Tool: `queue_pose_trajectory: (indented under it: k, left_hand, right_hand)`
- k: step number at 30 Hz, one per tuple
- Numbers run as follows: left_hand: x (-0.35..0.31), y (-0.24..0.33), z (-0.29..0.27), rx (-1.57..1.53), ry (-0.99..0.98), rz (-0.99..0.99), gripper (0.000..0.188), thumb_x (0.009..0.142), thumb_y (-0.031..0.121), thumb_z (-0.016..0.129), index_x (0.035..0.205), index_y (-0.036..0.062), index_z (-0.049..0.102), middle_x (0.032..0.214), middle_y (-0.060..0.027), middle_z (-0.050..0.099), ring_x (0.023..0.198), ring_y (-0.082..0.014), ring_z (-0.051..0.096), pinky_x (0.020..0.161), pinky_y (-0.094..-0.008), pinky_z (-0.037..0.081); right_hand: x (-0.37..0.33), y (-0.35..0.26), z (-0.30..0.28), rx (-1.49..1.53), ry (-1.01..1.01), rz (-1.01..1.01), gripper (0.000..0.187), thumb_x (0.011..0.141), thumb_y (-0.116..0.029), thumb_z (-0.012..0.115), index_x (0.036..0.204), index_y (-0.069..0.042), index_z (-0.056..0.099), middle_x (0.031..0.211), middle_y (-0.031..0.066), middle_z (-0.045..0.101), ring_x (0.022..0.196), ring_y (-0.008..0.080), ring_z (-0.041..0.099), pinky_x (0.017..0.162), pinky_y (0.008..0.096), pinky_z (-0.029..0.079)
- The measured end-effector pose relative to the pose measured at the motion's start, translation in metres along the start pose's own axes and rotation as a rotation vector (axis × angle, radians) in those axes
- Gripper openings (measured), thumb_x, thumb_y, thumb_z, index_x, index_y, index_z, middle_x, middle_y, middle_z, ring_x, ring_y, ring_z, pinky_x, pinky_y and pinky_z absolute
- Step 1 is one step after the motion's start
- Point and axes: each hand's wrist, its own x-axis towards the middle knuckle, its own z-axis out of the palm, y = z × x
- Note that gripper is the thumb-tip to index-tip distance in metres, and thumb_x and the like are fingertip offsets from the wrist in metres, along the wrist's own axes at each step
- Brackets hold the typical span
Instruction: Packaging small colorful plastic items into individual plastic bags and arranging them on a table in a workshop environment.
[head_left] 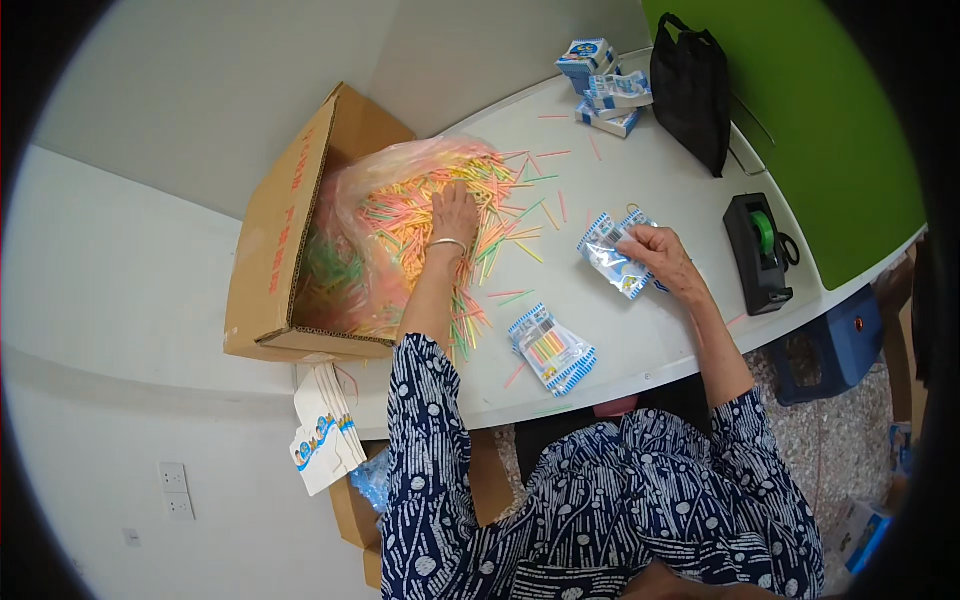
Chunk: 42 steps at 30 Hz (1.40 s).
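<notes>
My left hand [455, 212], with a bangle at its wrist, rests on a heap of thin pink, yellow, orange and green sticks [400, 222]. Its fingers are stretched over the heap, and no stick shows gripped in them. The sticks spill from a clear plastic bag [345, 215] inside a cardboard box [275, 240] lying on its side. Off to the right, my right hand [665, 258] pinches a small blue-and-white plastic packet [612, 262] by its upper right part. Nearer to me lies a stack of similar packets [552, 350], the top one showing coloured sticks through its window.
Small blue-and-white cartons [605, 85] are piled at the back beside a black bag [690, 95]. A black tape dispenser [757, 250] stands at the right, with scissors [789, 250] beside it. Flat printed cards [328, 430] hang at the table's left front edge. Loose sticks lie about the white table [625, 160].
</notes>
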Motion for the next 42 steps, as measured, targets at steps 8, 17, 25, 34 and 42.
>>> queue_pose_trajectory:
  k: [8, 17, 25, 34, 42]
  left_hand:
    - [-0.019, 0.008, -0.010, -0.265, 0.202, -0.196, 0.012, 0.080, 0.009, 0.050, 0.089, 0.0030, 0.055, 0.095, -0.0140, 0.054, 0.099, -0.0291, 0.048, 0.085, -0.0448, 0.034]
    - [-0.040, 0.013, -0.035, -1.446, 0.304, -0.478, 0.020, 0.096, 0.021, 0.043, 0.093, 0.0013, 0.044, 0.076, -0.0113, 0.060, 0.068, -0.0243, 0.060, 0.069, -0.0360, 0.048]
    - [-0.058, 0.031, -0.043, -2.458, 0.342, -0.795, 0.015, 0.096, 0.015, 0.047, 0.095, 0.0011, 0.042, 0.086, -0.0127, 0.059, 0.075, -0.0224, 0.059, 0.072, -0.0371, 0.052]
    - [-0.064, 0.040, -0.057, -2.222, 0.292, -0.747, 0.013, 0.095, 0.015, 0.047, 0.097, 0.0022, 0.045, 0.087, -0.0120, 0.063, 0.081, -0.0212, 0.059, 0.079, -0.0370, 0.050]
    - [-0.073, 0.040, -0.081, -2.179, 0.457, -0.681, 0.015, 0.096, 0.017, 0.047, 0.096, 0.0028, 0.046, 0.094, -0.0137, 0.063, 0.086, -0.0210, 0.061, 0.080, -0.0336, 0.050]
  right_hand:
    - [-0.002, -0.002, -0.001, -0.005, -0.029, -0.011, 0.022, 0.082, -0.023, 0.065, 0.078, -0.002, 0.065, 0.064, -0.0034, 0.051, 0.059, 0.0044, 0.044, 0.054, 0.0216, 0.036]
    - [-0.002, 0.002, 0.008, -0.318, 0.003, -0.154, 0.013, 0.082, -0.010, 0.053, 0.085, 0.003, 0.055, 0.068, 0.0106, 0.054, 0.065, 0.0192, 0.053, 0.061, 0.0320, 0.042]
    - [-0.004, -0.009, 0.050, -0.503, 0.024, -0.318, 0.024, 0.087, -0.020, 0.054, 0.105, -0.004, 0.053, 0.094, 0.0168, 0.058, 0.086, 0.0314, 0.054, 0.076, 0.0364, 0.042]
    - [0.026, -0.030, 0.059, -0.132, -0.135, -0.118, 0.027, 0.082, -0.027, 0.062, 0.079, 0.000, 0.065, 0.063, -0.0009, 0.054, 0.060, 0.0057, 0.045, 0.054, 0.0249, 0.036]
    - [0.028, -0.033, 0.065, 0.010, -0.227, -0.024, 0.027, 0.083, -0.028, 0.064, 0.078, -0.001, 0.065, 0.062, -0.0026, 0.053, 0.059, 0.0038, 0.044, 0.053, 0.0212, 0.034]
